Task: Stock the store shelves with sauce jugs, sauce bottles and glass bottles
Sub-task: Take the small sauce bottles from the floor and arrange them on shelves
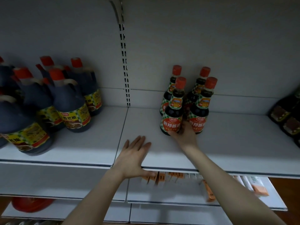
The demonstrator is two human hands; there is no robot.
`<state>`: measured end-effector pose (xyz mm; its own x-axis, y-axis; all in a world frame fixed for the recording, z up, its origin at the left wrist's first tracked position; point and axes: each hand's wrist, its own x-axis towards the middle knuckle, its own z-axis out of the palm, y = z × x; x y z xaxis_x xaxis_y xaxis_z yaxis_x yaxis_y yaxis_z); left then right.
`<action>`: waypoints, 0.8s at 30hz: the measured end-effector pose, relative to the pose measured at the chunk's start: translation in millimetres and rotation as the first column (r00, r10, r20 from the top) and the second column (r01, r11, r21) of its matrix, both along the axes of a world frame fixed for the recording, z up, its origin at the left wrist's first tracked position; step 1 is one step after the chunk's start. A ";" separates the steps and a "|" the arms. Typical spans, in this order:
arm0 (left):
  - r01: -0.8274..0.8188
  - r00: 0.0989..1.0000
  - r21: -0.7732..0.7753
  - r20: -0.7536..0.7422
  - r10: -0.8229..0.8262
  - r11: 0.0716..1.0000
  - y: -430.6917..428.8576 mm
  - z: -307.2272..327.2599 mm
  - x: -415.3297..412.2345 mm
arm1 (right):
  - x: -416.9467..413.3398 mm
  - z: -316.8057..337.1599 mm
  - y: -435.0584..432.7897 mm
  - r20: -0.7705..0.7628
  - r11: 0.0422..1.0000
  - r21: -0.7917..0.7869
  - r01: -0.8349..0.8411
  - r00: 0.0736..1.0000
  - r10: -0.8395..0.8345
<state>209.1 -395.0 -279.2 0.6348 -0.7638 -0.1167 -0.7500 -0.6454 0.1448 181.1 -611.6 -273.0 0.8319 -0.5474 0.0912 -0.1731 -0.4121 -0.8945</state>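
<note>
White metal shelf point(81, 148) | left hand point(134, 158) flat, fingers point(138, 142) spread | right hand point(183, 133) fingers point(183, 125) hold sauce bottle point(172, 111) | sauce jugs point(71, 109) at left

Four red-capped sauce bottles point(200, 88) stand clustered near the back of the white shelf point(90, 143), right of its middle. The right hand point(183, 133) grips the base of the front-left bottle point(172, 114). The left hand point(133, 158) lies flat over the shelf's front edge, fingers straight. Sauce jugs point(71, 108) crowd the left end, and dark bottles point(287, 114) stand at the right end.
</note>
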 end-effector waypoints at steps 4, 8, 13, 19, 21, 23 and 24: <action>-0.004 1.000 0.003 0.001 0.004 1.000 0.1 -1.1 0.7 | 8.9 -2.7 -6.2 0.016 0.998 -0.044 -0.039 0.999 0.040; -0.004 1.000 -0.006 -0.003 0.004 1.000 0.5 -1.4 0.9 | 10.1 -4.2 -6.1 0.050 0.998 0.011 -0.054 0.997 0.054; -0.006 1.000 -0.004 0.001 0.006 1.000 0.4 -1.3 0.7 | 7.5 -8.1 -1.3 0.047 0.999 0.033 -0.034 0.998 0.032; -0.005 1.000 -0.010 0.004 0.005 1.000 0.5 -1.3 1.0 | 6.8 -6.2 4.0 0.040 0.999 0.021 0.034 0.999 -0.034; -0.005 1.000 -0.008 0.008 0.005 1.000 0.3 -0.8 0.7 | 6.7 -4.7 6.1 0.039 0.999 0.020 0.048 0.998 -0.049; -0.005 1.000 -0.015 0.007 0.005 1.000 -0.1 -0.9 0.6 | 6.3 -4.0 6.7 0.036 0.999 0.023 0.042 0.998 -0.042; -0.006 1.000 -0.022 0.006 0.007 1.000 -0.1 -1.2 0.6 | 6.0 -3.7 6.5 0.032 0.999 0.026 0.035 0.999 -0.036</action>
